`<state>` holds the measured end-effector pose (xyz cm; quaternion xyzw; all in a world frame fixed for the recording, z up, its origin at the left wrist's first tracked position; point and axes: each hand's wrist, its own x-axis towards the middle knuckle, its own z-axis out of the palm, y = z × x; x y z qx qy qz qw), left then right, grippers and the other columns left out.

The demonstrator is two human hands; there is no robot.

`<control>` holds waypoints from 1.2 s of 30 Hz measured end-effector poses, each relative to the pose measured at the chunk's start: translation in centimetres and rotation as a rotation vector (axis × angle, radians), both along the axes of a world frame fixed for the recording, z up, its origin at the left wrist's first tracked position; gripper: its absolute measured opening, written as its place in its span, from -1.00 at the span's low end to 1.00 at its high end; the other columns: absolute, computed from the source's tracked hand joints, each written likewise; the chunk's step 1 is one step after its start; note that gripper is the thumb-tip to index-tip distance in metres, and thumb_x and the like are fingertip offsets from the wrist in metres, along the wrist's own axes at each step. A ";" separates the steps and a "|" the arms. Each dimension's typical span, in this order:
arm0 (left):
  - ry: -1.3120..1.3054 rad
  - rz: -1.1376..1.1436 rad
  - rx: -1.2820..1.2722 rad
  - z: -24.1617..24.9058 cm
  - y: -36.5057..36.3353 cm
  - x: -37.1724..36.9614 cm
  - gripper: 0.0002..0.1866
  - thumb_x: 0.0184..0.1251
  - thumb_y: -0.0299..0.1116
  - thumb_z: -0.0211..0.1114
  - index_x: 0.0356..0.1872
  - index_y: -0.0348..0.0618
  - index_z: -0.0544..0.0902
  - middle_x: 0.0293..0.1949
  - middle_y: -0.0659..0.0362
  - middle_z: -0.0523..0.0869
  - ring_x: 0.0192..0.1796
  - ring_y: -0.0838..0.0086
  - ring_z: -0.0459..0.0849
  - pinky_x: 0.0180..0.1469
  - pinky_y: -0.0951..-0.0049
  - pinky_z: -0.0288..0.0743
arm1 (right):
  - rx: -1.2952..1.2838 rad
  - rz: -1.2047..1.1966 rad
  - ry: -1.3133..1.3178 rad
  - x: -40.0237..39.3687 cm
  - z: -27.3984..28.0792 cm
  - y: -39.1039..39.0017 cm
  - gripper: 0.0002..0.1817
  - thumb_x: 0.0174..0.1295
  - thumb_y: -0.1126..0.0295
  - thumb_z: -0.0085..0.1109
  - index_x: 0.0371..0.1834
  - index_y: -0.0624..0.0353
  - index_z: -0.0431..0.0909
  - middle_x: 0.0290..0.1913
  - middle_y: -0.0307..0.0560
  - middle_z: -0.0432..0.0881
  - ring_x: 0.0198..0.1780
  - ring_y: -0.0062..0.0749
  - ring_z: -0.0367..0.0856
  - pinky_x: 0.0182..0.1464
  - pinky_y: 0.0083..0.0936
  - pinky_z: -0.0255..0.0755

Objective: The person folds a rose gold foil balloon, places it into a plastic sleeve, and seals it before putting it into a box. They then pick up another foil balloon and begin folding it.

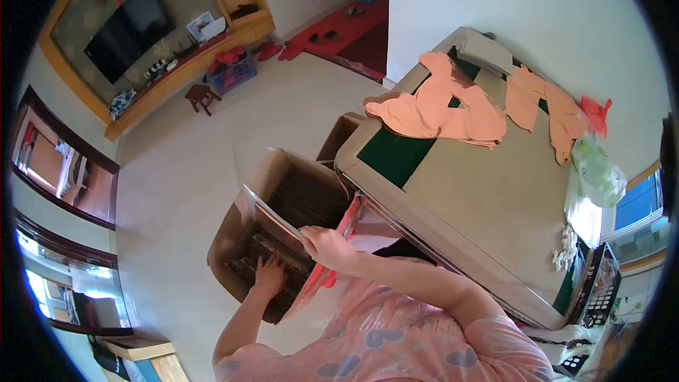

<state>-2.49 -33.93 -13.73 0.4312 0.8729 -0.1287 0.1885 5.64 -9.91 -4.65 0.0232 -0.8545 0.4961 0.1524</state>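
Note:
A cardboard box (225,240) stands beside the table, its inside holding dark brown, layered material (300,194) that I cannot identify. My left hand (270,277) reaches down into the near part of the box, fingers apart and resting on the brown pieces. Above it, my right hand (327,247) is closed around the near end of a thin flat panel (272,216) with a pale edge, which stands tilted across the box opening. Pink-red plastic (346,223) hangs along the box side nearest the table.
Peach-coloured flat cut-outs (438,113) lie on the beige and green table (488,198) at right. A second carton (341,134) is beyond the box. A green plastic bag (598,173) and black crate (601,283) are far right. A small stool (202,97) stands on the tiled floor.

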 end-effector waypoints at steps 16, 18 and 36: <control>-0.070 0.141 0.109 1.5 1.6 -0.2 -0.48 0.22 -0.14 0.29 0.19 -0.04 0.47 0.21 0.02 0.47 0.29 0.18 0.42 0.29 -0.10 0.25 | 0.497 0.165 -0.252 -0.5 -0.4 -2.8 -0.77 0.20 0.43 0.04 -0.09 0.24 0.42 -0.38 0.10 0.66 -0.32 0.01 0.69 -0.35 -0.13 0.57; -0.052 0.097 0.069 1.7 1.8 -0.1 -0.52 0.20 -0.14 0.30 0.14 -0.04 0.52 0.18 0.02 0.50 0.26 0.18 0.45 0.26 -0.11 0.26 | 0.492 0.130 -0.316 -1.2 0.7 -1.5 -0.76 0.18 0.44 0.02 -0.09 0.24 0.43 -0.42 0.08 0.66 -0.35 0.02 0.69 -0.37 -0.13 0.57; 0.254 0.156 0.517 12.3 3.7 -2.1 -0.28 -0.13 -0.53 0.48 0.16 -0.11 0.37 0.29 -0.01 0.32 0.39 0.10 0.25 0.40 0.04 0.14 | 0.136 0.150 -0.028 4.7 0.3 5.2 -0.75 0.22 0.39 0.15 -0.03 0.13 0.57 -0.13 0.05 0.64 -0.08 -0.05 0.64 -0.03 -0.24 0.54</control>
